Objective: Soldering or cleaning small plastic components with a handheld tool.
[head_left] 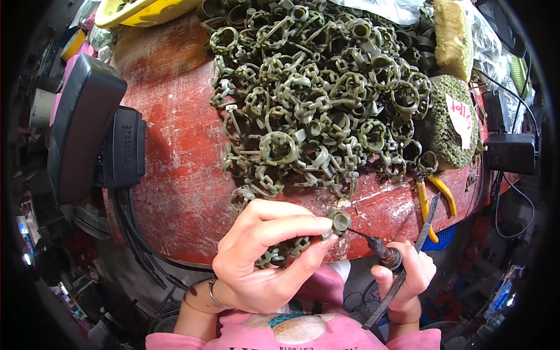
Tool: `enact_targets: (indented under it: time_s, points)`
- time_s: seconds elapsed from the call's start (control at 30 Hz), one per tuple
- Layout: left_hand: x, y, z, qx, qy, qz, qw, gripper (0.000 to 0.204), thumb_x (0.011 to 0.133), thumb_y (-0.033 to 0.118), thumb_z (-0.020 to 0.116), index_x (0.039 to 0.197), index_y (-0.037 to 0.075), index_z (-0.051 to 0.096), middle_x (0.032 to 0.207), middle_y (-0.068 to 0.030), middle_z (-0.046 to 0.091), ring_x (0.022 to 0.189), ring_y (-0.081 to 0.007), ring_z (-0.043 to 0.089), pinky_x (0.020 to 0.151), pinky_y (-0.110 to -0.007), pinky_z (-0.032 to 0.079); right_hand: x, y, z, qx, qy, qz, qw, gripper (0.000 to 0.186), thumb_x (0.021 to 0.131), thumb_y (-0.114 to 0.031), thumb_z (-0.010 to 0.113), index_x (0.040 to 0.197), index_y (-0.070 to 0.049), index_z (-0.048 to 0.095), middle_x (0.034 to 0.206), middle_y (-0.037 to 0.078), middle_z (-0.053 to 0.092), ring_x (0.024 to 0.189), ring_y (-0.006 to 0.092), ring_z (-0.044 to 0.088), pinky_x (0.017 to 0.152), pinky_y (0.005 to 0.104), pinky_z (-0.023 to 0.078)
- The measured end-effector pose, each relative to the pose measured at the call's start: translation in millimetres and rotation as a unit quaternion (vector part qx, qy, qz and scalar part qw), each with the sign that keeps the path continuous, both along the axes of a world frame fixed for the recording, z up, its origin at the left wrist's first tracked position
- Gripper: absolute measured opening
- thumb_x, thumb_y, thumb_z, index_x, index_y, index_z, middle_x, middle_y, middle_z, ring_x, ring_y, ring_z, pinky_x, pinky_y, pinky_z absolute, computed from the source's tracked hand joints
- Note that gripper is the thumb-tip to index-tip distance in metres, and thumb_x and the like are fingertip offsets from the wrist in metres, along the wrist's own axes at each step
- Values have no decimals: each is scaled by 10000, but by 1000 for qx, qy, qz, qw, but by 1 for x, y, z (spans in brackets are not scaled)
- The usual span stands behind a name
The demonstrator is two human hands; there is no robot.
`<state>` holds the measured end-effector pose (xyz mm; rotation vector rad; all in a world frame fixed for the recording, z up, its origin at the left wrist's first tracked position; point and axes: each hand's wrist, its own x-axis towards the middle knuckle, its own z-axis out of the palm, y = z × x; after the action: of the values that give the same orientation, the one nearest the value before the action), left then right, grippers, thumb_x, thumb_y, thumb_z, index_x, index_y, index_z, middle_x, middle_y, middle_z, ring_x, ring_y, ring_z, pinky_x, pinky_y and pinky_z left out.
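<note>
Left hand is pinching a small olive-green cup-ended piece between thumb and fingertips, just ahead of the thumb tip. Chain links are trailing from about there into the space under the fingers. Right hand is curling round a dark pen-like tool, its thin tip pointing left at the cup. A flat grey file is running across the right palm too (tucked in the grip, by the look of it).

Progress: I'm reading this as mid-work on one piece — the cup is sitting at the tool tip, and nothing is marking it as finished. Beyond both hands a big pile of green chain-and-ring parts is covering much of the red table. Can't sort done from not done in there; no separate finished stack is showing near either hand. Yellow-handled pliers are lying just beyond the right hand, out of use.

Hard to see: whether the tip is touching the cup or stopping just short. Left fingers are hiding most of the links, so I'm not able to confirm they're joining the cup. Right fingers are covering part of the tool body, and the pile's far end is running under clear plastic.
</note>
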<state>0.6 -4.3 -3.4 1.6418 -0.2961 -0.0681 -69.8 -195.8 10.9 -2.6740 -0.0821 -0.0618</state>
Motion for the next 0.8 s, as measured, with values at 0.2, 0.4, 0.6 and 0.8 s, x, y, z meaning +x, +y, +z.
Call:
enact_targets:
  time_s: [0.2,0.4,0.6,0.8]
  points:
    - [0,0,0,-2,2,-2,1000,186,718,-80,569,879,-15,503,833,-118,453,557,-139,561,482,-234,504,0,0,-1,4,-20,3,1000,425,682,-431,658,790,-36,548,551,43,517,419,186,512,405,255,385]
    - [0,0,1,0,5,2,1000,181,717,-77,573,876,-19,508,837,-117,457,560,-127,559,477,-216,502,3,1,2,16,-3,7,1000,416,682,-434,658,771,-43,545,547,33,511,416,176,510,400,251,385]
    - [2,-1,0,12,-20,-7,1000,192,707,-87,578,874,-17,511,839,-116,460,555,-115,548,464,-204,498,2,0,1,-7,-4,9,1000,421,674,-433,663,785,-45,543,568,37,523,424,187,505,410,263,377]
    - [1,-1,0,17,-28,0,999,193,706,-91,576,872,-19,511,833,-113,458,558,-111,542,461,-203,498,2,1,1,-19,-9,12,1000,422,673,-425,668,796,-40,543,580,49,533,428,190,508,411,265,377]
